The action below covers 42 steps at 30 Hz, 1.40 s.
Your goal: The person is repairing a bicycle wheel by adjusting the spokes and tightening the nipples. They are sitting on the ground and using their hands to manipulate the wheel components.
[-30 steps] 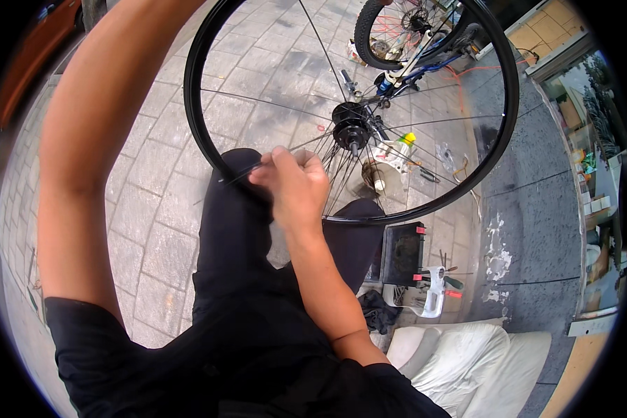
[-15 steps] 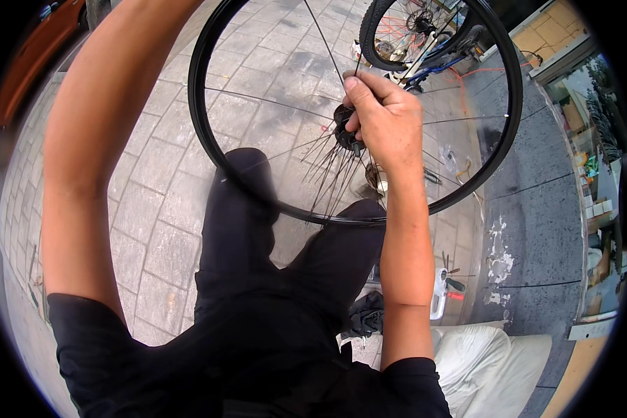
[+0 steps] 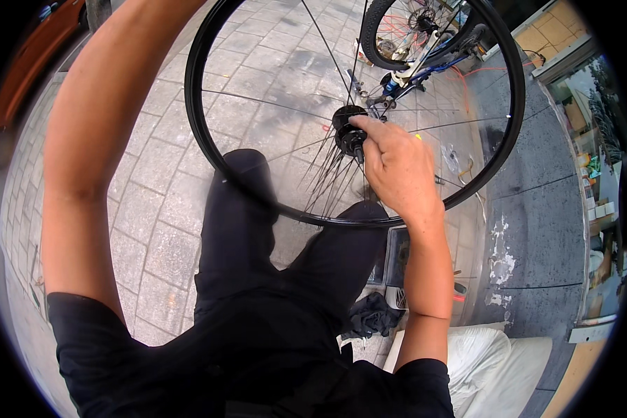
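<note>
A black bicycle rim (image 3: pixel 514 90) stands before me, its lower edge across my thighs. A few spokes run out to it. Several loose spokes (image 3: pixel 322 182) hang from the black wheel hub (image 3: pixel 348 143) in the middle. My right hand (image 3: pixel 403 167) is closed at the hub's right side, with the index fingertip resting on the hub; the other fingers are mostly hidden. A small yellow spot (image 3: pixel 418 137) shows by its knuckles, too small to name. My left arm (image 3: pixel 90 139) reaches up past the top edge, and the left hand is out of sight.
Beyond the rim lies a bicycle (image 3: pixel 414 66) with its tyre and blue-white frame. An orange cord (image 3: pixel 465 90) runs to a doorway. Dark cloth (image 3: pixel 373 315) and a pale cover (image 3: pixel 474 355) lie at my lower right. An orange vehicle (image 3: pixel 31 63) stands far left.
My right hand has let go of a spoke above the hub and come down and right, onto the hub's side. The rim has barely shifted.
</note>
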### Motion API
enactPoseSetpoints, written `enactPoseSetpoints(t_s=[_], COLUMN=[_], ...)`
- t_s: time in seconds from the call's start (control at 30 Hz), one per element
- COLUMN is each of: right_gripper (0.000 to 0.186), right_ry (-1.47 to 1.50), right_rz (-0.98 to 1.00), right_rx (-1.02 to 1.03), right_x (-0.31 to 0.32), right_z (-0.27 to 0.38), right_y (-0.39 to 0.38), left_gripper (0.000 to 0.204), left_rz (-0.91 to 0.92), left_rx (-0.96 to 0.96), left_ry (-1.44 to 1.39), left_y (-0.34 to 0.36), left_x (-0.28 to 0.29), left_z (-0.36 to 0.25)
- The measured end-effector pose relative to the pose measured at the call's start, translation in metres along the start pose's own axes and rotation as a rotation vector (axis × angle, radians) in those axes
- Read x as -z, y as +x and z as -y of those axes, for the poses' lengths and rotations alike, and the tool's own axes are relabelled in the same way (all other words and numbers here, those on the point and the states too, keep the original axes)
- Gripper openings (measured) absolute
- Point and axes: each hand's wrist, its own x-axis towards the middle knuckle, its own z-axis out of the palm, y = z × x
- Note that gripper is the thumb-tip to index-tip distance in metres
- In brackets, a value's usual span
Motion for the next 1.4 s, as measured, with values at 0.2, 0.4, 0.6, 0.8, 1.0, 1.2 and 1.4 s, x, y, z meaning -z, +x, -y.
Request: enactPoseSetpoints(t_s=[0.2, 0.4, 0.6, 0.8, 1.0, 1.2, 1.4], right_gripper=[0.045, 0.049, 0.054, 0.054, 0.049, 0.029, 0.029], right_ry=[-0.226, -0.201, -0.189, -0.171, -0.145, 0.199, 0.482], right_rz=[0.068, -0.013, -0.013, -0.014, -0.01, -0.239, -0.203], right_rx=[-0.116, -0.133, -0.191, -0.248, -0.341, -0.41, -0.264], right_x=[-0.006, -0.008, -0.012, -0.018, -0.014, 0.006, 0.0], right_z=[0.028, 0.03, 0.027, 0.022, 0.01, -0.009, 0.006], right_y=[-0.034, -0.034, -0.038, -0.039, -0.046, -0.022, 0.022], left_gripper=[0.031, 0.03, 0.031, 0.032, 0.03, 0.027, 0.024], left_rz=[0.029, 0.041, 0.038, 0.03, 0.017, -0.038, -0.1], left_rx=[0.02, -0.067, -0.082, -0.065, -0.082, -0.03, -0.103], left_ry=[-0.017, -0.137, -0.173, -0.216, -0.183, -0.122, 0.014], left_y=[0.002, 0.001, 0.009, 0.009, 0.009, 0.006, 0.01], left_x=[0.002, 0.0, -0.005, -0.009, -0.008, -0.009, -0.012], left_z=[-0.005, -0.009, 0.009, 0.009, 0.004, -0.006, -0.029])
